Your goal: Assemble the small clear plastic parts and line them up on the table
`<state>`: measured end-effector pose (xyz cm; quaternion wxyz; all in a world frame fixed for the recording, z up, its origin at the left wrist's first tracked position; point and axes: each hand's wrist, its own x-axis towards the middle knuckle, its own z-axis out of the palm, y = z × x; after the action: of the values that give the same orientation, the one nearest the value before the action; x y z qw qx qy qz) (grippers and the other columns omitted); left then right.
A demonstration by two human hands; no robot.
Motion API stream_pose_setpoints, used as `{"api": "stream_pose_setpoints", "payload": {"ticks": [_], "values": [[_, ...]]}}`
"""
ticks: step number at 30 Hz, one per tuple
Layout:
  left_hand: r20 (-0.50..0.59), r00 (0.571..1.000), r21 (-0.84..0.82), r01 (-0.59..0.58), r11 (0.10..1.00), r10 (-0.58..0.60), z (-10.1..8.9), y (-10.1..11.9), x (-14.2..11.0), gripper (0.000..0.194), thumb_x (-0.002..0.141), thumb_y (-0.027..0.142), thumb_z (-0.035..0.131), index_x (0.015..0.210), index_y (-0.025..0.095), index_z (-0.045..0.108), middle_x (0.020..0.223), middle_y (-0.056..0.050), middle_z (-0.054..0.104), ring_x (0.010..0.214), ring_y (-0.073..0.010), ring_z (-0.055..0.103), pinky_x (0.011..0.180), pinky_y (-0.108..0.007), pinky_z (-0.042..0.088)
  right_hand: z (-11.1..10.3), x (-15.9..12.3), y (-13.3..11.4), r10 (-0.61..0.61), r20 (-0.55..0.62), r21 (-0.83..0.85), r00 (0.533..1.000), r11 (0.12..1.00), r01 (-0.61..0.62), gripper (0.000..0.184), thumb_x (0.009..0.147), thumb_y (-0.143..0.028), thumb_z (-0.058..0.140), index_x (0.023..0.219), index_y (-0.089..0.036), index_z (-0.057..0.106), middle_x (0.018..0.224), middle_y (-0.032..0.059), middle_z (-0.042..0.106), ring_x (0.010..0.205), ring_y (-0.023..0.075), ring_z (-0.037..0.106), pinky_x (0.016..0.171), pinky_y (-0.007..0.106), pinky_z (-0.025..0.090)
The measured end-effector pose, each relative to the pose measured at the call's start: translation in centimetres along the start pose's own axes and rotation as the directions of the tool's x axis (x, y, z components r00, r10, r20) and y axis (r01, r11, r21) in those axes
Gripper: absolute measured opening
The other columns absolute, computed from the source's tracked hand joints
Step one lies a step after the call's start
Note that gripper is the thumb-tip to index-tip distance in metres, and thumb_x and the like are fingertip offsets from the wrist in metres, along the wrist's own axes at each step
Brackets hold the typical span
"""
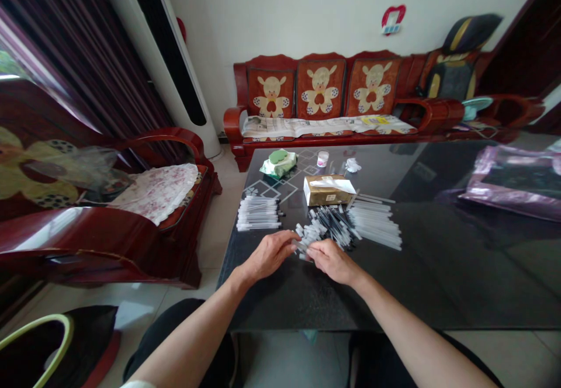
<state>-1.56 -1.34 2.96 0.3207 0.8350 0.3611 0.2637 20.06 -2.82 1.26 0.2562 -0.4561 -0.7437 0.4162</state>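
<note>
My left hand and my right hand meet over the near side of the dark table, fingers pinched. Between them is a translucent pen, mostly hidden by the fingers. Just beyond lie a loose heap of whitish pen caps and a pile of black pen refills. Translucent pen barrels are spread in a row to the right. On the left, a stack of pens with dark tips lies side by side.
Behind the pens stands a tissue box, with a green wipes pack, a small white jar and crumpled tissue farther back. A purple-edged plastic package lies right on the glossy table. Wooden armchair at left.
</note>
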Motion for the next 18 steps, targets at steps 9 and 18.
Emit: {"api": "stream_pose_setpoints", "payload": {"ticks": [9, 18], "values": [[0.018, 0.990, 0.052, -0.142, 0.989, 0.141, 0.6, 0.9, 0.2, 0.037, 0.099, 0.037, 0.030, 0.088, 0.016, 0.059, 0.084, -0.005, 0.057, 0.077, -0.0148, 0.053, 0.074, -0.024, 0.040, -0.4, -0.2, -0.2, 0.151, 0.352, 0.529, 0.924, 0.782, -0.330, 0.037, 0.085, -0.048, 0.052, 0.079, -0.013, 0.062, 0.041, -0.0078, 0.041, 0.030, 0.0040, 0.020, 0.031, 0.019, 0.012], [-0.210, 0.960, 0.054, 0.202, 0.978, -0.186, -2.0, -1.8, 0.3, 0.051, 0.099, 0.043, 0.024, 0.059, 0.018, 0.044, 0.054, 0.001, 0.044, 0.054, -0.0118, 0.043, 0.060, -0.026, 0.034, -2.2, -0.8, 0.0, -0.097, -0.108, -0.214, 0.989, 0.974, 0.072, 0.038, 0.091, -0.038, 0.046, 0.058, -0.019, 0.049, 0.053, -0.0028, 0.041, 0.054, 0.0111, 0.037, 0.055, 0.026, 0.029]]}}
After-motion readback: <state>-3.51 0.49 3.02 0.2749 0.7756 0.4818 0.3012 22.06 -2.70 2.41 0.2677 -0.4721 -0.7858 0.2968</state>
